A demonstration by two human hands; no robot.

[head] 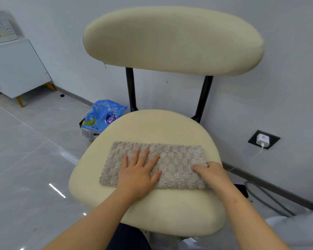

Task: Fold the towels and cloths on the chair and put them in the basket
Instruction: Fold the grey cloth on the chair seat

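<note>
So the grey towel [177, 159] lay flat across the middle of the chair seat [161, 127], left hand [137, 174] pressing on it with fingers spread, right hand [213, 173] gripping its right end.

Cream chair, grey-beige towel, pale grey room.

The chair [152, 127] has a cream seat and back on black posts [130, 87], and the towel [177, 159] on it is grey-beige in a raised checker of small squares. Left of the chair a blue bag [105, 112] with white and purple print sits on glossy pale grey floor [25, 150] tiles. Farther left is a white cabinet [16, 69] with yellow-brown legs. Right of the chair, a black socket plate [253, 138] holds a white charger [263, 139].
</note>
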